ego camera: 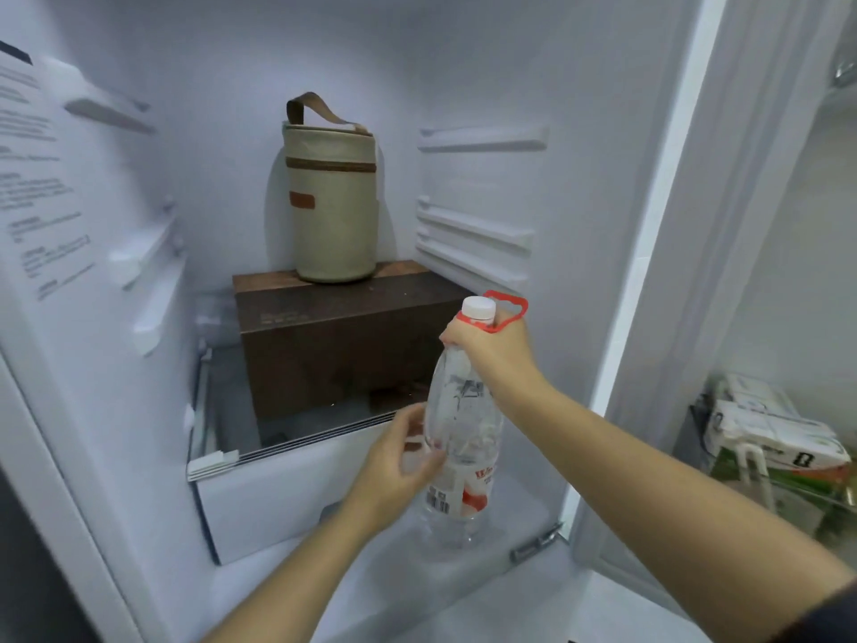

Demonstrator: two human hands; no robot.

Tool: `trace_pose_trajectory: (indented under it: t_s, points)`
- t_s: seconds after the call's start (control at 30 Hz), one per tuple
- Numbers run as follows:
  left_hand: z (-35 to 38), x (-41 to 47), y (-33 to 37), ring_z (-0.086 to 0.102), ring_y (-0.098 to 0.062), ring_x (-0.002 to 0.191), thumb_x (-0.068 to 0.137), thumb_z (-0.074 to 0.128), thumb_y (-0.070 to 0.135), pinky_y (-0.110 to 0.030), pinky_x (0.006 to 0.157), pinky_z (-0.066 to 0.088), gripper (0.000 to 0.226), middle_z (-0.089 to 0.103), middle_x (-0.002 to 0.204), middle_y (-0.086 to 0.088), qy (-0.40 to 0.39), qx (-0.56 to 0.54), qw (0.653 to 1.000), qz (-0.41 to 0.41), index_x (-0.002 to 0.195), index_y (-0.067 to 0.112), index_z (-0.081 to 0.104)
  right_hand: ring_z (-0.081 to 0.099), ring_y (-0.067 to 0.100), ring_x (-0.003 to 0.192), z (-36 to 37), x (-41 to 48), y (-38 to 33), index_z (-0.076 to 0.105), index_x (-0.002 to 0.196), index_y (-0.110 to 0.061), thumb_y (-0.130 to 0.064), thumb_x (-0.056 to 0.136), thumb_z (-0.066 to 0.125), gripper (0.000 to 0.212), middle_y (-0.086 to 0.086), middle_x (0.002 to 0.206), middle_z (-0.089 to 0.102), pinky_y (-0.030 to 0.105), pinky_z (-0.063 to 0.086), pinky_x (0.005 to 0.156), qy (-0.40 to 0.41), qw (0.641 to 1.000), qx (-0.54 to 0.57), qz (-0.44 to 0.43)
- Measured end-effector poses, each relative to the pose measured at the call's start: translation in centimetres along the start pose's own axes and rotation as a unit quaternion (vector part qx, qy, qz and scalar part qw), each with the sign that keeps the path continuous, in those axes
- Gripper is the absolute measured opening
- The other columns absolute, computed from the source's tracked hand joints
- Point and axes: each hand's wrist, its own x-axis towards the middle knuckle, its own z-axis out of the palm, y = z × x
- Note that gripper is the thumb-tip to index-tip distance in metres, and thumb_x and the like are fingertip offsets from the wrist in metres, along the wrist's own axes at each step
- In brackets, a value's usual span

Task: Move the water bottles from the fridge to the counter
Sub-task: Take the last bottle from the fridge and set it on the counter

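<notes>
A large clear water bottle (463,424) with a white cap, a red carry handle and a red-and-white label stands upright at the front right of the open fridge (468,62). My right hand (491,350) grips its neck just under the cap. My left hand (399,461) curls around the bottle's left side at label height. The bottle's base sits low, near the fridge floor.
A beige cylindrical bag (331,197) with a brown strap stands on a dark brown box (343,336) on the glass shelf. Below it is a white drawer (269,498). The door shelf (783,484) at right holds white packets (770,433).
</notes>
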Motion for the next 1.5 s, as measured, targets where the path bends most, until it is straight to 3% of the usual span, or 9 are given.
trace_pose_trajectory:
  t_s: [0.27,0.47,0.67,0.73,0.8,0.93,1.13,1.3,1.5]
  points:
    - [1.5,-0.3,-0.8,0.050,0.015,0.111,0.064,0.077,0.064,-0.011,0.081,0.050,0.076,0.047,0.121,0.040,-0.003,-0.047,0.997,-0.062,0.124,0.061,0.031,0.052,0.013,0.069,1.1,0.2,1.9,0.046,0.072,-0.019,-0.007,0.083,0.072,0.031,0.001,0.071,0.050,0.039,0.053,0.078,0.004,0.999,-0.001,0.040]
    - [2.1,-0.2,-1.6,0.050,0.019,0.109,0.065,0.077,0.060,-0.005,0.075,0.048,0.076,0.050,0.118,0.042,0.022,-0.078,0.994,-0.068,0.127,0.055,0.034,0.051,0.020,0.068,1.2,1.6,1.9,0.047,0.069,-0.015,-0.005,0.080,0.071,0.029,0.005,0.067,0.048,0.035,0.046,0.067,-0.040,0.998,-0.035,0.019]
    - [2.9,-1.2,-3.2,0.050,0.020,0.108,0.061,0.081,0.058,-0.005,0.076,0.046,0.073,0.051,0.120,0.035,0.001,-0.102,0.988,-0.114,0.119,0.055,0.037,0.066,0.036,0.088,1.1,3.0,1.4,0.060,0.092,-0.014,-0.010,0.082,0.071,0.015,0.032,0.097,0.062,0.045,0.057,0.091,-0.118,0.988,-0.092,0.039]
    - [3.2,-1.5,-3.6,0.049,0.026,0.101,0.058,0.083,0.054,-0.001,0.072,0.043,0.074,0.054,0.113,0.038,-0.005,-0.114,0.986,-0.124,0.117,0.053,0.039,0.058,0.028,0.083,1.1,3.1,1.4,0.060,0.092,-0.012,-0.005,0.083,0.069,0.015,0.025,0.088,0.057,0.038,0.054,0.084,-0.121,0.988,-0.087,0.042]
    - [3.4,-1.5,-4.1,0.052,0.025,0.100,0.057,0.087,0.047,-0.002,0.071,0.045,0.076,0.058,0.107,0.042,-0.023,-0.119,0.984,-0.132,0.117,0.052,0.040,0.057,0.028,0.081,1.4,2.8,1.5,0.063,0.090,-0.001,-0.003,0.081,0.071,0.012,0.016,0.085,0.058,0.038,0.052,0.077,-0.102,0.992,-0.064,0.025]
    - [4.0,-1.0,-5.5,0.057,0.014,0.105,0.059,0.092,0.037,-0.008,0.077,0.051,0.085,0.060,0.114,0.033,-0.056,-0.079,0.987,-0.129,0.124,0.051,0.040,0.068,0.037,0.092,1.7,2.2,1.5,0.064,0.097,0.014,-0.023,0.065,0.073,0.050,0.026,0.097,0.069,0.046,0.056,0.087,-0.067,0.996,-0.044,0.027]
    - [5.3,-1.1,-6.6,0.064,0.002,0.101,0.052,0.092,0.038,-0.027,0.081,0.058,0.086,0.065,0.115,0.016,-0.060,-0.001,0.992,-0.110,0.125,0.038,0.048,0.068,0.035,0.085,-0.3,-0.4,3.2,0.060,0.095,0.012,-0.008,0.081,0.075,0.028,0.028,0.092,0.065,0.041,0.059,0.079,0.029,0.999,-0.009,-0.022]
    - [6.2,-1.6,-5.7,0.067,-0.002,0.094,0.059,0.088,0.022,-0.028,0.073,0.060,0.061,0.069,0.104,0.013,-0.057,0.025,0.994,-0.084,0.113,0.031,0.059,0.055,0.015,0.064,-2.3,-2.3,3.6,0.057,0.076,-0.003,-0.007,0.084,0.073,0.018,0.010,0.068,0.055,0.029,0.051,0.063,0.115,0.992,0.023,-0.043]
    - [5.3,-2.6,-4.7,0.065,0.000,0.089,0.055,0.087,0.036,-0.025,0.070,0.058,0.064,0.066,0.099,0.017,-0.045,0.058,0.992,-0.105,0.110,0.037,0.056,0.062,0.001,0.063,-3.7,-6.8,2.5,0.059,0.074,-0.020,-0.008,0.086,0.074,0.023,-0.008,0.063,0.061,0.014,0.055,0.062,0.109,0.990,0.076,-0.046]
